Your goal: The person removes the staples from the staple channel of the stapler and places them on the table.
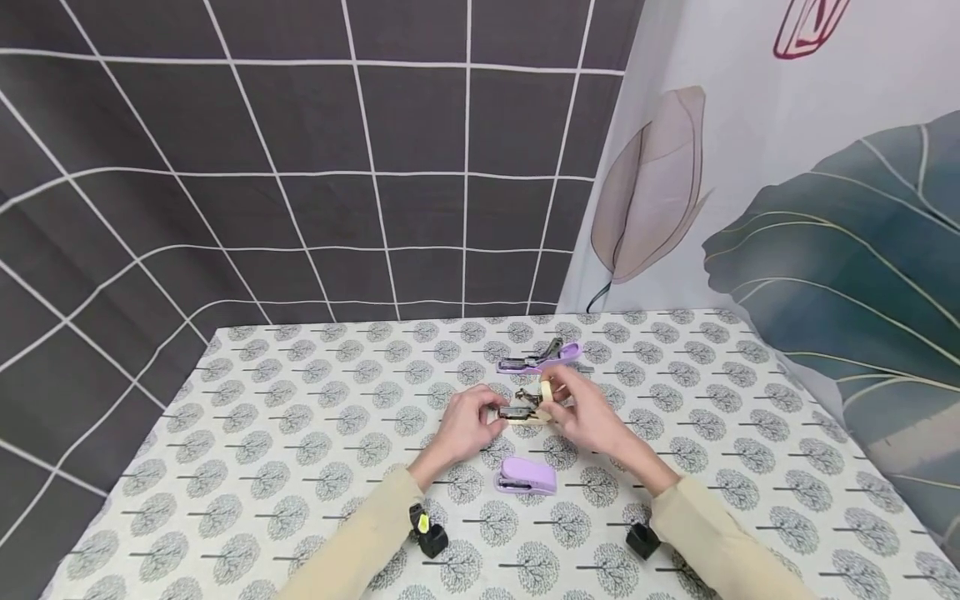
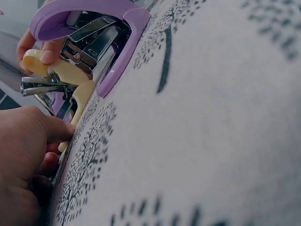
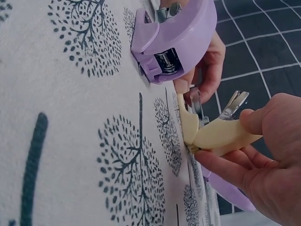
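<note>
A pale yellow stapler point(image 3: 221, 136) is spread open between both hands, its metal parts exposed. My left hand point(image 1: 468, 423) pinches the end of its base between thumb and fingers, low against the cloth. On the other side, my right hand point(image 1: 581, 410) grips the raised yellow cover, thumb on one face and fingers on the other. Nearer to me stands a purple stapler point(image 1: 528, 475), its top down over the base. Behind the hands lies a second purple stapler point(image 1: 562, 354), folded wide open with its metal parts showing.
A white cloth point(image 1: 300, 467) printed with dark trees covers the table. Beyond the table's far edge hangs a dark curtain with white grid lines point(image 1: 420, 208), and a leaf-patterned curtain point(image 1: 660, 192) hangs at the right. Small black devices sit on both wrists.
</note>
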A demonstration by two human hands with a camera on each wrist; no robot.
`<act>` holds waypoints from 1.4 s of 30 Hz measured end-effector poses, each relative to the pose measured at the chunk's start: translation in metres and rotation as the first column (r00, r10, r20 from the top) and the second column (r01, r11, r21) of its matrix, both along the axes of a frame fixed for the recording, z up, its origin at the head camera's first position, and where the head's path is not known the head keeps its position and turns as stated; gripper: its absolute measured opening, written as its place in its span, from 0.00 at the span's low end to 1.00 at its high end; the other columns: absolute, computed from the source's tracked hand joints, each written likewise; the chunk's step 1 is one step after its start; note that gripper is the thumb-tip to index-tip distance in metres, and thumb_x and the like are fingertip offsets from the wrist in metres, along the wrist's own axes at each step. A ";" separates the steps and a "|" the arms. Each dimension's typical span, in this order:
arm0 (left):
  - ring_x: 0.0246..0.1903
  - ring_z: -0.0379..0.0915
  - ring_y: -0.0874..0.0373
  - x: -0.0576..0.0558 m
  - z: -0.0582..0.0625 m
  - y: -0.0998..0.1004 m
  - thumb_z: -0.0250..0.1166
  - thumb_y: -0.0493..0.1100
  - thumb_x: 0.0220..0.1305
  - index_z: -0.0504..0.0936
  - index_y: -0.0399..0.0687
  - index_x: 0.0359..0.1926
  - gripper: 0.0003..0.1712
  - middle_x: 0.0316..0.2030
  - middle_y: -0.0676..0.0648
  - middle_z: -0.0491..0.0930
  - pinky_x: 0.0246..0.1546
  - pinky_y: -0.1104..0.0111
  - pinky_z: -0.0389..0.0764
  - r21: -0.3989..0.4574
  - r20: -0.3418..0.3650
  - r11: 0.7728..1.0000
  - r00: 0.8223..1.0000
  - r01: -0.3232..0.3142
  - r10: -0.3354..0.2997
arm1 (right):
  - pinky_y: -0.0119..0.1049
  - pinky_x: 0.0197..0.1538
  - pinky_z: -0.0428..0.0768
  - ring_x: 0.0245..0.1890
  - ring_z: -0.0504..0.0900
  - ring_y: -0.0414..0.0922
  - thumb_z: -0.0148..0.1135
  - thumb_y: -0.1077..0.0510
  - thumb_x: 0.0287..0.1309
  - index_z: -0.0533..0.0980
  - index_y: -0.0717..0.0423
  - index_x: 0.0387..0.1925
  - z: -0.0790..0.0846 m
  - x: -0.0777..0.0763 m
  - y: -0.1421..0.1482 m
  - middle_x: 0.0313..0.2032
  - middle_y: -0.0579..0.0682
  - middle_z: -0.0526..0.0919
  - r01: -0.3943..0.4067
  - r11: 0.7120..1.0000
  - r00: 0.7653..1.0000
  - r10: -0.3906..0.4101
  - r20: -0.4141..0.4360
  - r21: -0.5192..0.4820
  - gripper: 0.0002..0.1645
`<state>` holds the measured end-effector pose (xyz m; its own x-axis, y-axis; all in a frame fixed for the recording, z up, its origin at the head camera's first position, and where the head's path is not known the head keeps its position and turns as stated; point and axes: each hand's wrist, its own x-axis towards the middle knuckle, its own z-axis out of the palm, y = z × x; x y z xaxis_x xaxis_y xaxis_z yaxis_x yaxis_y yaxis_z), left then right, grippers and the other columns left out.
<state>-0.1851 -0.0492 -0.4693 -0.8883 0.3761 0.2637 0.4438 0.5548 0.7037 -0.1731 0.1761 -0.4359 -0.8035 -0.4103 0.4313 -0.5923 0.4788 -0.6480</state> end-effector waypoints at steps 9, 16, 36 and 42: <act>0.21 0.64 0.67 0.000 0.001 0.000 0.75 0.33 0.52 0.86 0.43 0.43 0.15 0.30 0.54 0.78 0.25 0.72 0.69 0.007 -0.005 1.000 1.000 0.013 -0.013 | 0.40 0.39 0.84 0.36 0.82 0.49 0.68 0.76 0.52 0.72 0.64 0.48 -0.003 -0.002 0.007 0.40 0.56 0.80 0.019 0.999 0.998 -0.016 0.068 -0.036 0.22; 0.21 0.64 0.67 0.000 0.000 -0.001 0.75 0.34 0.52 0.86 0.43 0.44 0.15 0.30 0.55 0.78 0.26 0.71 0.69 0.004 -0.010 1.000 1.000 0.015 -0.015 | 0.38 0.36 0.83 0.35 0.82 0.50 0.65 0.75 0.55 0.70 0.61 0.45 -0.007 0.000 0.012 0.41 0.57 0.81 -0.003 0.995 0.993 0.016 0.120 -0.101 0.19; 0.20 0.64 0.68 0.001 -0.003 -0.001 0.75 0.33 0.52 0.86 0.43 0.42 0.15 0.29 0.53 0.78 0.24 0.72 0.69 0.008 -0.043 1.000 0.999 0.013 -0.013 | 0.36 0.47 0.82 0.42 0.82 0.56 0.60 0.79 0.56 0.68 0.64 0.46 -0.015 0.002 0.023 0.40 0.60 0.74 0.012 0.971 0.967 0.049 0.249 -0.238 0.19; 0.20 0.64 0.67 0.001 -0.002 0.000 0.75 0.34 0.52 0.86 0.43 0.43 0.15 0.29 0.53 0.77 0.24 0.71 0.69 0.001 -0.042 1.000 0.999 0.017 -0.017 | 0.36 0.50 0.81 0.47 0.82 0.57 0.59 0.77 0.58 0.67 0.62 0.45 -0.016 0.004 0.027 0.41 0.58 0.74 0.055 0.972 0.948 0.021 0.316 -0.228 0.17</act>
<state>-0.1842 -0.0497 -0.4710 -0.8700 0.3908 0.3007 0.4821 0.5461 0.6851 -0.1687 0.2034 -0.4518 -0.9192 -0.3148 0.2366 -0.3332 0.3013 -0.8934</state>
